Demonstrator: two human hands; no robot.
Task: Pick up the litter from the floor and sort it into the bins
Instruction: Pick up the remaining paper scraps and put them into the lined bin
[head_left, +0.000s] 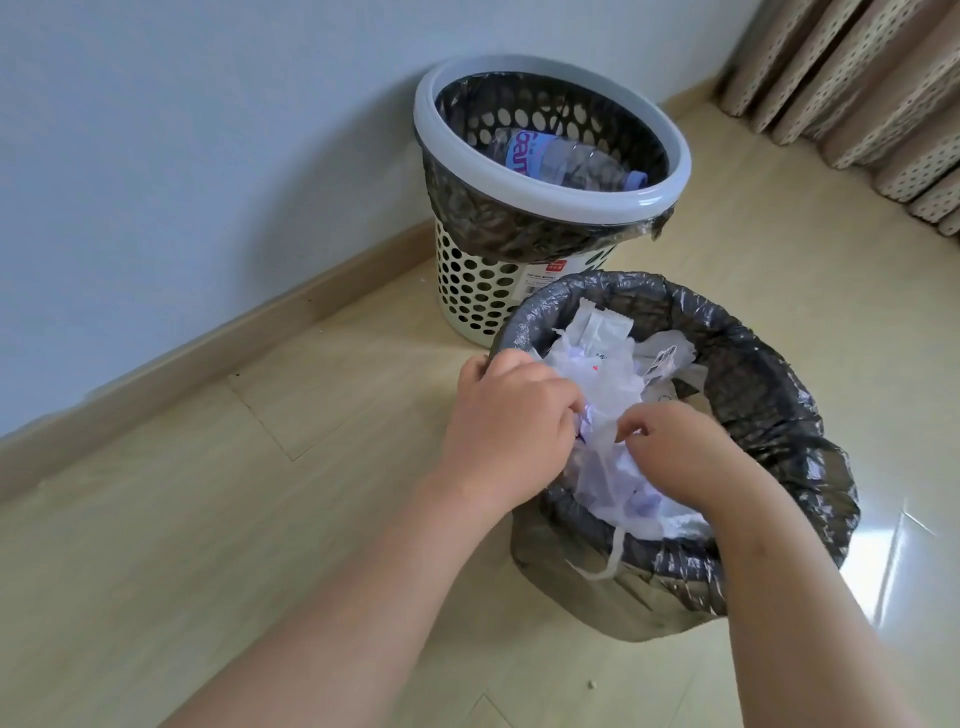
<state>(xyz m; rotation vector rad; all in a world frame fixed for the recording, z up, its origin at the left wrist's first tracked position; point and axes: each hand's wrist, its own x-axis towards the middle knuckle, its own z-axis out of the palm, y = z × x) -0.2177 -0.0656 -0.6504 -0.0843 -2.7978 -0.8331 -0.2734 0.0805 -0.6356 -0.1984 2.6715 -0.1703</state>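
Pale wood-look floor (208, 545) spreads below and off to the left of the left hand, and a light blue wall (182, 156) rises beyond both hands. Dotted beige curtain (857, 93) hangs far out past the right hand. Right under both hands sits the near bin (769, 405), a crinkled black liner folded over its rim. Just beyond the hands stands the far bin (467, 291), cream and perforated with a grey ring on top and a black liner of its own; whether the two bins touch, I cannot tell.

Now the action: white litter (613, 384), thin plastic and paper, is heaped in the near bin. The left hand (509, 415) is at the rim's left edge, fingers curled into that heap. The right hand (680, 447) is just beside it, fingertips pinching the same white plastic. The hands are close together, nearly meeting.

Up beyond the hands, a clear plastic bottle (550, 156) lies on its side inside the far bin. A white sachet wrapper (602, 332) tops the heap just past the left knuckles. A white strip (613, 561) dangles over the near rim, between the two forearms.
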